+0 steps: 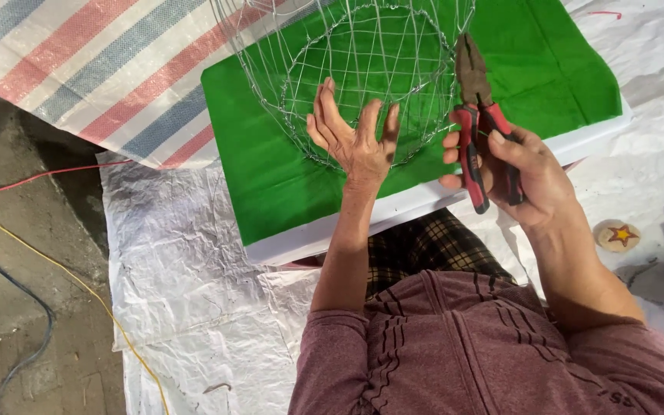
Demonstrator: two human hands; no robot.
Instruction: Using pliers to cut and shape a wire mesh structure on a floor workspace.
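Pliers [479,115] in right hand [528,177] point away, seemingly upright.

Single head-worn view, looking steeply down from above the person's chest — close enough that both forearms fill the lower frame. It faces forward over the lap onto a green-covered board [270,177], with white sheeting [186,261] and bare floor at left — no second view overlaps.

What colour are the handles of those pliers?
The pliers have red and black handles, seen in the head view.
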